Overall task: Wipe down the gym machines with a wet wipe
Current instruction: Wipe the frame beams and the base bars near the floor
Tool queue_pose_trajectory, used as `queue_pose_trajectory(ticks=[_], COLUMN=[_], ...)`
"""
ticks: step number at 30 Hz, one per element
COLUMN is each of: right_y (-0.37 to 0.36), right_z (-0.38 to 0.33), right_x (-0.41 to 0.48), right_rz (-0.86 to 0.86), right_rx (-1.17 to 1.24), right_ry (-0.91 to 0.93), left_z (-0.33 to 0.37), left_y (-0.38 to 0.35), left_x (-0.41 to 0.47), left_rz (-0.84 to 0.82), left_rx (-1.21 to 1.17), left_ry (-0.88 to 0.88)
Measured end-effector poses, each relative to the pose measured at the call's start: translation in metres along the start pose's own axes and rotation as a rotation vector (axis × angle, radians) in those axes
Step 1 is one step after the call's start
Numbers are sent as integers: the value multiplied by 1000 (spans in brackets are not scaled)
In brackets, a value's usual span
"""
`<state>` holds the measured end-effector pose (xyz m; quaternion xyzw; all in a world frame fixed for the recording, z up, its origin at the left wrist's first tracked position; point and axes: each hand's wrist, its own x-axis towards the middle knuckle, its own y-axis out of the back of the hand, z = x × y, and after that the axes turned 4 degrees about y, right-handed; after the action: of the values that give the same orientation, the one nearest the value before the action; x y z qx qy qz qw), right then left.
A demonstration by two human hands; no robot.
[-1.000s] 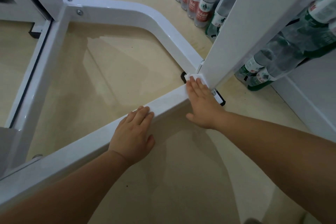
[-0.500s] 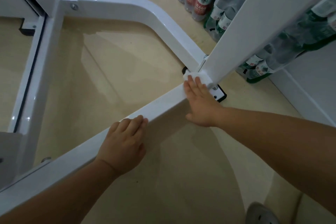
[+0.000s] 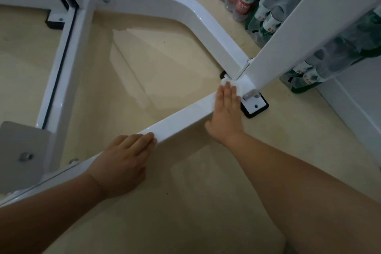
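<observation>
Wipe (image 3: 224,80) sits at the far end of the near bar (image 3: 181,117), where it meets the post (image 3: 288,33). It is pressed flat under the right hand (image 3: 225,113), fingers straight and together. That hand has barely shifted, while the left hand (image 3: 123,163), fingers flat and together on the bar, has slid back to the near left. So I'd say the joint is still being scrubbed. I count one wipe, two hands and one foot plate (image 3: 255,107). The bottles (image 3: 243,4) at far right are too crowded to count.

Your wet wipe (image 3: 225,80) is a small, crumpled white wad, pinned under the fingertips of your right hand (image 3: 226,113) at the frame's corner joint. The machine frame (image 3: 181,114) is glossy white square tubing, lying flat on the floor.
</observation>
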<state>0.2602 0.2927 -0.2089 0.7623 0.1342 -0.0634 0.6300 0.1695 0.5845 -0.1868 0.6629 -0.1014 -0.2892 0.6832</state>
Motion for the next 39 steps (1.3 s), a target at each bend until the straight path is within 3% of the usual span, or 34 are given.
queue_pose_trajectory(ticks=[4,6,8,12,15,17,20,22,24,28,31,33,36,39], right_y=[-24,-22,-17,-13,-30,-48,-75,-80,-70,-41,-37,-47,-63,-68], right_z=[-46,-36,-17,-12,-62,-103,-136,-128,-109,-67,-85,-116,-157,-155], right_x=[-38,-33,-18,-12,-26,-44,-76,-75,-62,-40,-45,-58,-88,-86], right_rz=[-102,-104,-38,58,83,60,22,9,24,45,25,-20,-105,-115], right_rx=[-113,-163,-163,-51,19,39,16,-32,-40,-36,-43,-46,8,-40], right_ry=[504,632,516,37,6,214,720,876,775,277,154,302,690,855], left_z=[-1,0,-1,-8,-10,-10,-8,-7,-8,-10,-10,-6,-2,-6], left_y=[6,10,11,7,2,1,2,2,1,-4,-6,-5,-4,-3], left_x=[-5,-11,-21,-56,-84,-95,-102,-106,-111,-117,-115,-112,-111,-114], left_rz=[-43,-64,-82,-107,-143,-164,-182,-184,-181,-200,-205,-201,-203,-185], left_rx=[39,65,88,114,104,81,-2,-39,-36,-40,-41,-34,-45,-57], left_ry=[7,22,66,121,180,227,295,324,321,332,336,344,363,353])
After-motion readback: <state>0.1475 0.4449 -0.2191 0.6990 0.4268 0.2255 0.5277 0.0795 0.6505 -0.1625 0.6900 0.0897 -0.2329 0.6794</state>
